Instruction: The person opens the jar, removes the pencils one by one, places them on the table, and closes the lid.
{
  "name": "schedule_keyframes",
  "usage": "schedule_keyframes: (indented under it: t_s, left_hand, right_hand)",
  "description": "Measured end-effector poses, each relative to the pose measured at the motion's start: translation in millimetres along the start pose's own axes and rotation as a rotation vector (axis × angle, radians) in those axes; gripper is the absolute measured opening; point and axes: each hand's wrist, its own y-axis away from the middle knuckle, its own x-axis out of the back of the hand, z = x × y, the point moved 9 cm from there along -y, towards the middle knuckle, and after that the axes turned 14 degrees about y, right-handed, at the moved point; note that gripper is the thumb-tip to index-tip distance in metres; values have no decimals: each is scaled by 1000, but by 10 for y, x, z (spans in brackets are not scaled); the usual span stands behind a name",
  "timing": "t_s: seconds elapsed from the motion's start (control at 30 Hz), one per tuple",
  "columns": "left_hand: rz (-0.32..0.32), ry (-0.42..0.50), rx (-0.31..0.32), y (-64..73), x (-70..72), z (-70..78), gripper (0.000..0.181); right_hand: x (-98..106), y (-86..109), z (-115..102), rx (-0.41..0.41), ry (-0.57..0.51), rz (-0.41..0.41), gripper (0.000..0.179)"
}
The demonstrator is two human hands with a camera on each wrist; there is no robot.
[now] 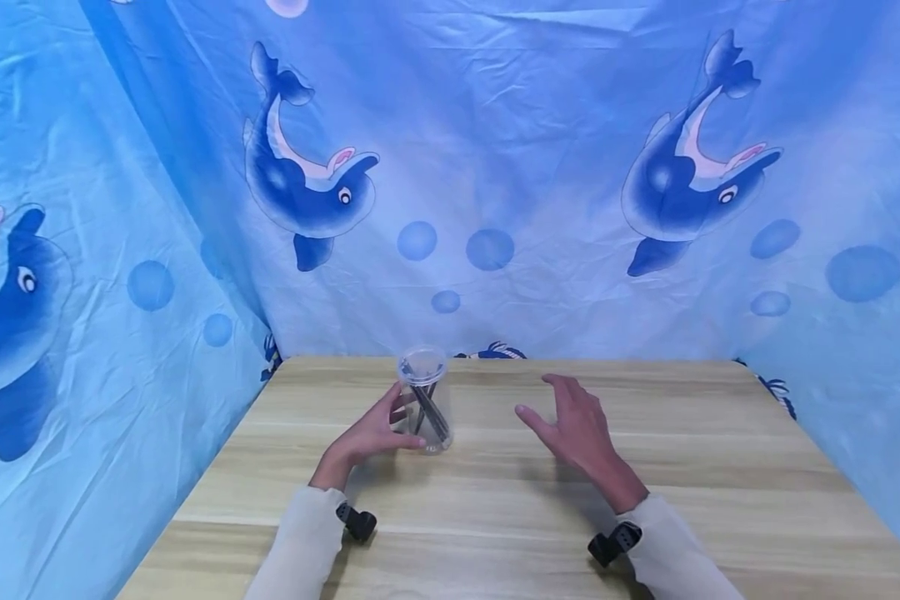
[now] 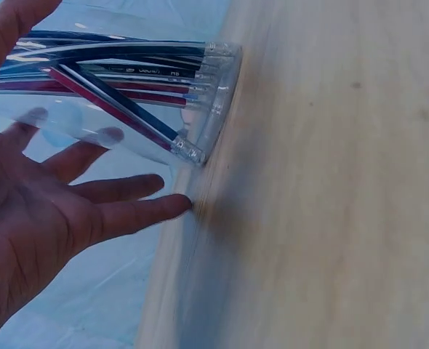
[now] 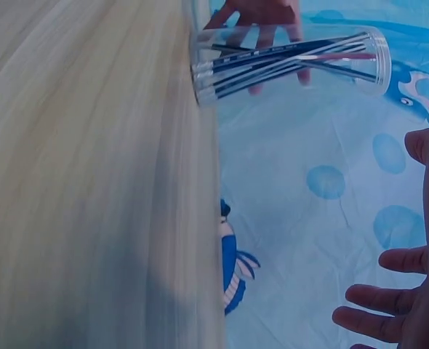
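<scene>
A clear plastic jar (image 1: 437, 421) with a translucent lid (image 1: 423, 365) stands upright on the table. Several dark and red pencils (image 2: 120, 73) lean inside it, some of them crossing. My left hand (image 1: 373, 429) is at the jar's left side, thumb toward the front and fingers spread behind the wall. Through the clear wall, the right wrist view shows the left hand's fingers (image 3: 262, 43) long and apart. To the right, my right hand (image 1: 576, 423) hovers over the table with thumb and fingers apart, holding nothing.
The light wood-grain table (image 1: 495, 533) reaches back to a blue curtain (image 1: 547, 167) printed with dolphins and bubbles. More curtain (image 1: 67, 150) hangs along the left side. Each wrist wears a small black camera (image 1: 357, 523) over a pale sleeve (image 1: 300, 542).
</scene>
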Motion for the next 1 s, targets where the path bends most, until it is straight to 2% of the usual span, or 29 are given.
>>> schedule_keyframes:
  t_s: [0.2, 0.37, 0.6, 0.83, 1.0]
  left_hand:
    - [16, -1, -28, -67, 24, -25, 117]
    - [11, -11, -37, -90, 2, -47, 111]
    - [40, 14, -41, -114, 28, -52, 106]
    - [4, 26, -59, -115, 29, -43, 99]
    - [-4, 51, -97, -128, 8, -44, 93]
  right_hand:
    - [-58, -97, -218, 38, -52, 5, 69]
    - [-96, -128, -334, 33, -72, -5, 68]
    - [-93, -184, -494, 56, -109, 35, 66]
    - [-92, -227, -606, 61, -138, 49, 64]
    - [-133, -242, -694, 45, -176, 36, 67]
